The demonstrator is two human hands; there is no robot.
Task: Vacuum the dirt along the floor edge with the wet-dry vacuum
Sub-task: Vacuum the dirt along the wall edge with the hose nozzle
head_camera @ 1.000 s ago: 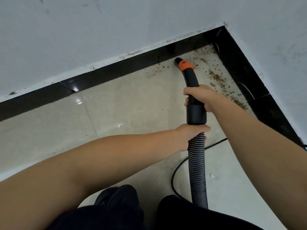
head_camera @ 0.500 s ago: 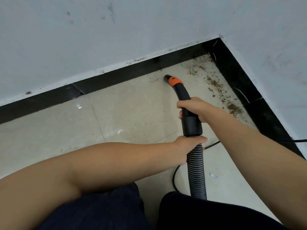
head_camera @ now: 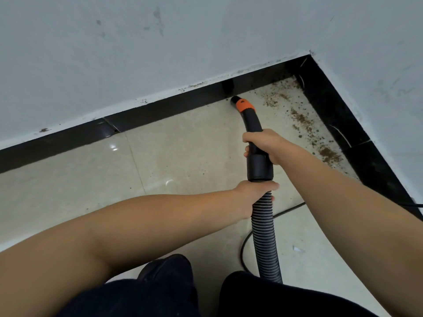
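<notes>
The vacuum nozzle (head_camera: 247, 114), black with an orange collar, has its tip at the foot of the black skirting (head_camera: 174, 106) on the far wall. My right hand (head_camera: 266, 143) grips the black handle part of the nozzle. Lower down, my left hand (head_camera: 254, 193) grips the top of the ribbed grey hose (head_camera: 265, 236), which runs back between my legs. Brown dirt (head_camera: 304, 122) lies scattered on the beige tiles towards the corner and along the right-hand skirting, to the right of the nozzle tip.
Two white walls meet at a corner (head_camera: 309, 58) at the upper right, both edged with black skirting. A thin black cable (head_camera: 286, 210) crosses the floor behind the hose. My dark trouser legs (head_camera: 160, 289) fill the bottom of the view.
The nozzle tip has moved along the far skirting and the speckles of dirt near it there are gone. Both hands keep the same grip; the camera view has shifted.
</notes>
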